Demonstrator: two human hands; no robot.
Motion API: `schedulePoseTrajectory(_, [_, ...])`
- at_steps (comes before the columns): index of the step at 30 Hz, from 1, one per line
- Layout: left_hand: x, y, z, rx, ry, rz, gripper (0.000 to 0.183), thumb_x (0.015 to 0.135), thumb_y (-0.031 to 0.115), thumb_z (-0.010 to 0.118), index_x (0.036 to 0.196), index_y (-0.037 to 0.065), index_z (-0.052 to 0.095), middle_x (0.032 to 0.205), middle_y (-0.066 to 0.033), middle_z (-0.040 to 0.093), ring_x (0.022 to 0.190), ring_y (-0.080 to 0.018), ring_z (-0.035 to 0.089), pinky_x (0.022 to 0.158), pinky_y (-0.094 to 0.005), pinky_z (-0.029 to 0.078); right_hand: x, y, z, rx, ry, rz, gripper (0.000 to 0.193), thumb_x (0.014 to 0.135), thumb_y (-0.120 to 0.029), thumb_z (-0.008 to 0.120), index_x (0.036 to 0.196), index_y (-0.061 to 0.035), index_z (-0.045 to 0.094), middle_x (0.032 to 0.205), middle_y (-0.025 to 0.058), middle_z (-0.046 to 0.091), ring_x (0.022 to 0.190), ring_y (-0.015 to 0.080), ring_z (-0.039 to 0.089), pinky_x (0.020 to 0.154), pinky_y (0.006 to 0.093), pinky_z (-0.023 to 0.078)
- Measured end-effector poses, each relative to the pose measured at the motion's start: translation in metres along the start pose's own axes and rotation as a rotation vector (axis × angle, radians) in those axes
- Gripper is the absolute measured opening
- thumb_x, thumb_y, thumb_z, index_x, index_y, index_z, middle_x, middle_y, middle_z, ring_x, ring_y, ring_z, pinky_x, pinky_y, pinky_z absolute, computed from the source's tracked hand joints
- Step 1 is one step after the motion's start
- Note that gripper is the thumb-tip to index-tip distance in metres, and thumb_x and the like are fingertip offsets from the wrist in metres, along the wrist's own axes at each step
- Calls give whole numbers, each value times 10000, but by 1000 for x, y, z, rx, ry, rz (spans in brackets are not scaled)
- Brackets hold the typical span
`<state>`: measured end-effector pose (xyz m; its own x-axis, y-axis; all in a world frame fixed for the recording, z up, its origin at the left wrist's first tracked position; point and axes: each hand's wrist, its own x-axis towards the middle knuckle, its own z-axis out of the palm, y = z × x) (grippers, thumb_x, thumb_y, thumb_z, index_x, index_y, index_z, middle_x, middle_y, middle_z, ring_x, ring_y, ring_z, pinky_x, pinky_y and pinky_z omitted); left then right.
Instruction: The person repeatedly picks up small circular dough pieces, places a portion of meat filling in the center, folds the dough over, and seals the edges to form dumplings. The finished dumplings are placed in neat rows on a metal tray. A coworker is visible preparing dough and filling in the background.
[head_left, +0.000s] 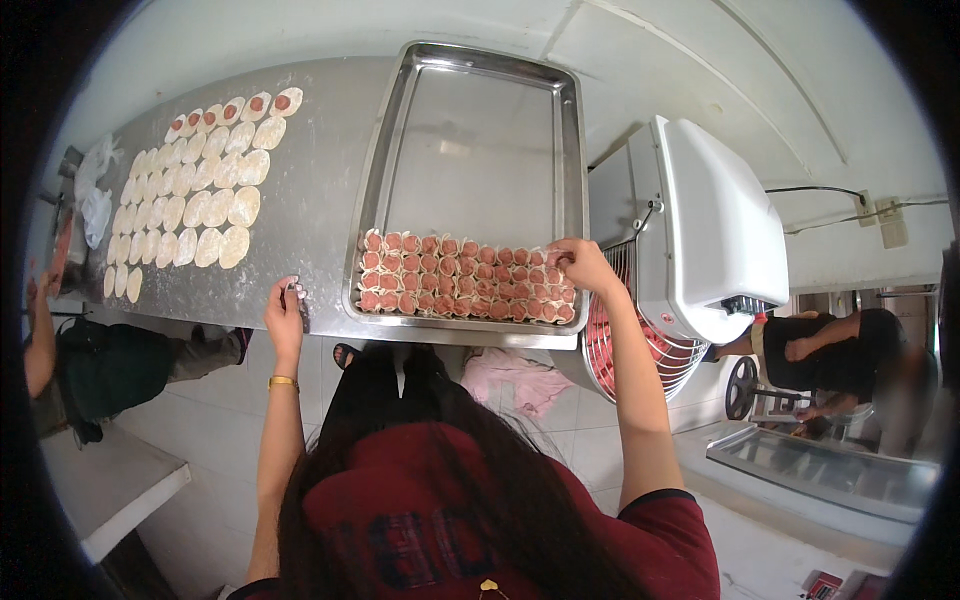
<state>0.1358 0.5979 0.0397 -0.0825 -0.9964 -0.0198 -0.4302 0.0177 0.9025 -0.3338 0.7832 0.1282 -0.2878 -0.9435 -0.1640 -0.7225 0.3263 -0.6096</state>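
Observation:
A large steel tray [470, 140] holds packed rows of open-topped meat dumplings [447, 282] along its near end. My right hand [582, 262] reaches over the tray's right side. Its fingertips pinch a dumpling at the right end of the farthest row, and they partly hide it. Left of the tray, my left hand [287, 302] hovers by the bench's front edge with fingers curled around something small and dark that I cannot make out. Round dough wrappers [197, 208] lie in rows at the bench's left; several in the farthest row carry meat filling [255, 104].
The floury steel bench [310, 150] supports tray and wrappers. A white machine with a wire guard [700, 220] stands close on the right. A pink cloth [515, 380] lies below the bench. One person [110, 365] is at far left, another [835, 345] at far right.

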Motion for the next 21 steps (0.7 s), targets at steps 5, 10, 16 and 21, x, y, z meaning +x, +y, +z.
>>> schedulePoseTrajectory(5, [-3, 10, 1, 24, 32, 35, 220, 886, 69, 466, 1051, 18, 602, 738, -17, 566, 648, -84, 477, 596, -240, 403, 1, -6, -2, -71, -4, 24, 350, 669, 13, 513, 973, -29, 682, 761, 201, 648, 763, 345, 646, 710, 373, 513])
schedulePoseTrajectory(10, [-2, 7, 2, 12, 48, 46, 223, 876, 72, 471, 1042, 25, 612, 683, -32, 554, 606, -91, 469, 564, -249, 394, -4, -15, 3, -205, 21, -34, 347, 682, -8, 542, 995, -56, 682, 781, 201, 648, 788, 365, 636, 709, 392, 507])
schedulePoseTrajectory(16, [-2, 4, 2, 49, 71, 52, 227, 874, 79, 470, 1041, 35, 616, 675, -34, 560, 592, -98, 478, 557, -261, 401, -8, -20, -6, -87, 62, 38, 308, 754, 4, 528, 1034, -12, 656, 798, 241, 628, 735, 323, 652, 693, 358, 492])
schedulePoseTrajectory(21, [0, 5, 2, 12, 49, 45, 226, 872, 83, 472, 1042, 36, 615, 673, -35, 557, 592, -104, 482, 562, -269, 410, 3, 0, -10, -83, 83, 71, 266, 737, -12, 565, 972, -39, 687, 888, 226, 637, 847, 369, 632, 762, 378, 505])
